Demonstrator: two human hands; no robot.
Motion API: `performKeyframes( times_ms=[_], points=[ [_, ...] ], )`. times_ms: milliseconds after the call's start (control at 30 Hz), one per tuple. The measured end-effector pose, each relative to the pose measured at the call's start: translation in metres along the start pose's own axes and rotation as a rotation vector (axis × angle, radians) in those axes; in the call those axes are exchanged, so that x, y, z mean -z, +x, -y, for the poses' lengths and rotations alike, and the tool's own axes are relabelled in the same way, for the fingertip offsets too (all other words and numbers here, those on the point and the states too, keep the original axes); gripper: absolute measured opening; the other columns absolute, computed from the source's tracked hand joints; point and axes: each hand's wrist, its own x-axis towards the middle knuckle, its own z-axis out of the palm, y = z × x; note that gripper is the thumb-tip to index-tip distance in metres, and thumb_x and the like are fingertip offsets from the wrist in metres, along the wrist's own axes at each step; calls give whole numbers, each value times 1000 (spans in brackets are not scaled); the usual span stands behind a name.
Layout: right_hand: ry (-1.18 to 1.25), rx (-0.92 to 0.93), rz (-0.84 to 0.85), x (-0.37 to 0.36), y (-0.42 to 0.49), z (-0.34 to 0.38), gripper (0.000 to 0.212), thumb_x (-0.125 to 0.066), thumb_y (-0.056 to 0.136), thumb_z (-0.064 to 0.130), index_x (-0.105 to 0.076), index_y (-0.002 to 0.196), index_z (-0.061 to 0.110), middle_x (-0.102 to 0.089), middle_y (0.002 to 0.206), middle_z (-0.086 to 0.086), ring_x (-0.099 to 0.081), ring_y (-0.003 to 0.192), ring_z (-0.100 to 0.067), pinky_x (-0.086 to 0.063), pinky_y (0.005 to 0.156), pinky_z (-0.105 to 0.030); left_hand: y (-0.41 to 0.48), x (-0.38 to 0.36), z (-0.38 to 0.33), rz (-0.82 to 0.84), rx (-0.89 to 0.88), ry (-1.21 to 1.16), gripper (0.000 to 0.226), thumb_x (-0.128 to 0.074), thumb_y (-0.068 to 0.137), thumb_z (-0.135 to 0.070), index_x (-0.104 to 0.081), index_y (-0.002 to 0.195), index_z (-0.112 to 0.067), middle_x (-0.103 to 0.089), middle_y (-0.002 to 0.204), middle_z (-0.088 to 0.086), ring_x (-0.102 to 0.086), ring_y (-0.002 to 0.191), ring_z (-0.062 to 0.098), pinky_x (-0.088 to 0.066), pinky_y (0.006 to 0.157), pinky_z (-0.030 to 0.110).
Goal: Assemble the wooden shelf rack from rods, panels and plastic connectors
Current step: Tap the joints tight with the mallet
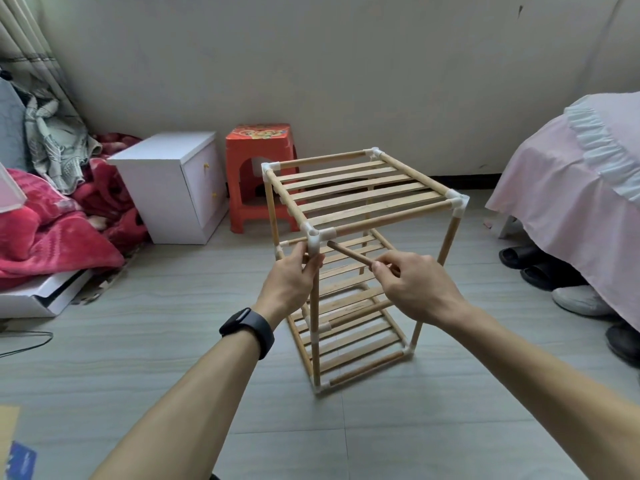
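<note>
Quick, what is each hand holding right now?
Left hand: grips the rack's front post under the white connector.
Right hand: pinches a loose rod.

Bedroom in a home. Bed (571,188) with pink frilled cover at right, shoes (577,300) tucked under it. White nightstand (166,188) and red plastic stool (259,157) by the wall (346,81). Red blanket (52,233) heaped at left, curtain (20,32) in the corner. Grey tiled floor (166,341).

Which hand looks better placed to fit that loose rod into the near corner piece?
Probably the right hand: it pinches the loose rod, whose tip lies just beside the white corner connector. The left hand grips the upright post under that connector, steadying the rack.
</note>
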Motion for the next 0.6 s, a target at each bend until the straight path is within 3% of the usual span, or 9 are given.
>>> performKeyframes(
  times_ms=[133,233,333,400,467,500,567,600],
  points=[
    [6,55,-35,-8,1,2,21,-53,102,34,-71,99,23,-67,71,8,-63,58,-8,-52,53,-26,-1,8,5,20,-19,30,19,-53,103,-41,-57,119,-33,-69,101,-10,-68,97,17,-57,85,42],
    [137,174,-200,-8,1,11,20,-53,100,31,-67,89,23,-59,60,9,-59,54,-8,-41,46,-14,-2,13,11,47,-34,67,14,-55,102,-39,-59,115,-35,-65,95,-18,-67,95,13,-60,83,41],
    [294,242,-424,-8,8,28,21,-47,106,24,-61,99,11,-53,63,5,-50,50,-11,-36,45,-14,-1,14,14,40,-49,79,15,-55,102,-40,-60,116,-36,-62,89,-26,-66,93,11,-59,84,42],
    [180,220,-322,-11,18,36,23,-42,109,24,-59,101,11,-54,65,1,-50,50,-13,-41,46,-21,-1,12,14,27,-44,66,14,-54,102,-39,-59,115,-36,-62,89,-25,-67,95,13,-59,86,44],
    [-55,144,-31,-14,21,41,28,-39,109,32,-60,100,17,-59,67,1,-55,53,-13,-48,50,-30,-2,11,14,22,-34,64,11,-54,102,-39,-58,113,-39,-63,90,-23,-68,96,14,-59,85,46],
    [-82,142,-24,-14,22,43,28,-39,109,33,-61,100,18,-59,65,1,-55,52,-13,-47,49,-30,-2,11,14,23,-31,69,10,-54,102,-40,-57,112,-40,-64,91,-22,-68,96,15,-59,85,47],
    [15,208,-200,-9,21,49,23,-42,108,29,-60,100,17,-56,61,4,-51,47,-11,-40,43,-25,-3,11,13,23,-33,78,11,-53,102,-40,-56,112,-40,-65,95,-19,-68,97,16,-58,85,47],
    [24,205,-209,-8,23,50,22,-42,108,28,-59,99,17,-56,62,4,-52,47,-12,-42,43,-26,-3,11,11,21,-35,79,12,-53,102,-40,-57,114,-38,-66,97,-16,-68,96,16,-58,84,47]
  ],
)
